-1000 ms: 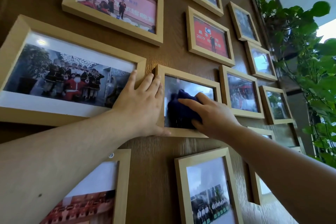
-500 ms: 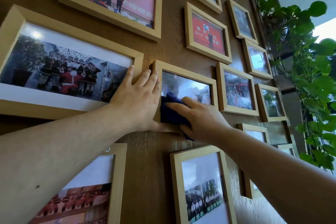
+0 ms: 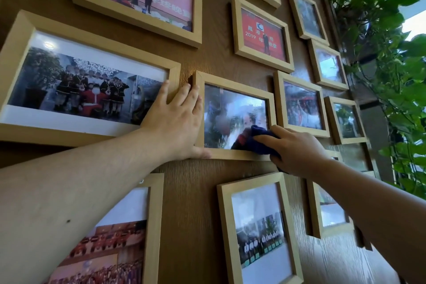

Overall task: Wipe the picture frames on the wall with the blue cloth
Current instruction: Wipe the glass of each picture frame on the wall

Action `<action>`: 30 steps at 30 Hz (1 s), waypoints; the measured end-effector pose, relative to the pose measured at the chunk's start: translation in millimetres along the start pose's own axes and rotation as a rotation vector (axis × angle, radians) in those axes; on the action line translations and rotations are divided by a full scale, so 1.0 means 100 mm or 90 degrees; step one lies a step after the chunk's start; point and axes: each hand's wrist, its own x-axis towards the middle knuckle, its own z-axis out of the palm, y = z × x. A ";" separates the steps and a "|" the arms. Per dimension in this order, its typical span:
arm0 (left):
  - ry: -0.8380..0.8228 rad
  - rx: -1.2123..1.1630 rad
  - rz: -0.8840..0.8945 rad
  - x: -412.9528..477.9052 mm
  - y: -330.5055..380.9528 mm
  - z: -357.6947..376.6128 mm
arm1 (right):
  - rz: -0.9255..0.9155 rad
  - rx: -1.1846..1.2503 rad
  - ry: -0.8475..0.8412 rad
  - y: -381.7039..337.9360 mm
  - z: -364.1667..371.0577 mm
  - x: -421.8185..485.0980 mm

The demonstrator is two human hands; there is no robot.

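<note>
Currently, the right hand (image 3: 297,148) is pressing the blue cloth (image 3: 255,143) against the lower right corner of the glass of the middle picture frame (image 3: 235,85), with the cloth overlapping the frame's bottom rail. Its grip is closed on the cloth, fingers (image 3: 265,138) lying over the bunched fabric. The glass is showing a hazy streaked patch just above and left of the cloth.

The left hand (image 3: 175,122) is lying flat and open on the wood-grain wall panel (image 3: 189,214), holding nothing. Its fingertips (image 3: 164,85) are reaching onto the right rail of the large group-photo frame (image 3: 92,37), its outer fingers are resting along the left rail of the middle frame, and its thumb is running under that frame's bottom left corner.

Around the middle frame, other light wooden frames are hanging on the panel: a red 2019 photo frame (image 3: 237,30) above, a portrait frame (image 3: 223,226) below, and a smaller frame (image 3: 279,99) just beside it to the right. A leafy vine plant (image 3: 391,64) is trailing along the panel's right edge.
</note>
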 end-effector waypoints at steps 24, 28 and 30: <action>-0.023 -0.185 0.223 -0.70 0.89 0.23 | 0.157 0.270 0.002 -1.25 0.16 -0.98; -0.021 -0.212 0.215 -0.66 0.95 0.28 | 0.180 0.304 0.024 -1.39 0.25 -0.93; -0.028 -0.198 0.225 -0.65 0.97 0.32 | 0.183 0.297 0.029 -1.37 0.30 -0.94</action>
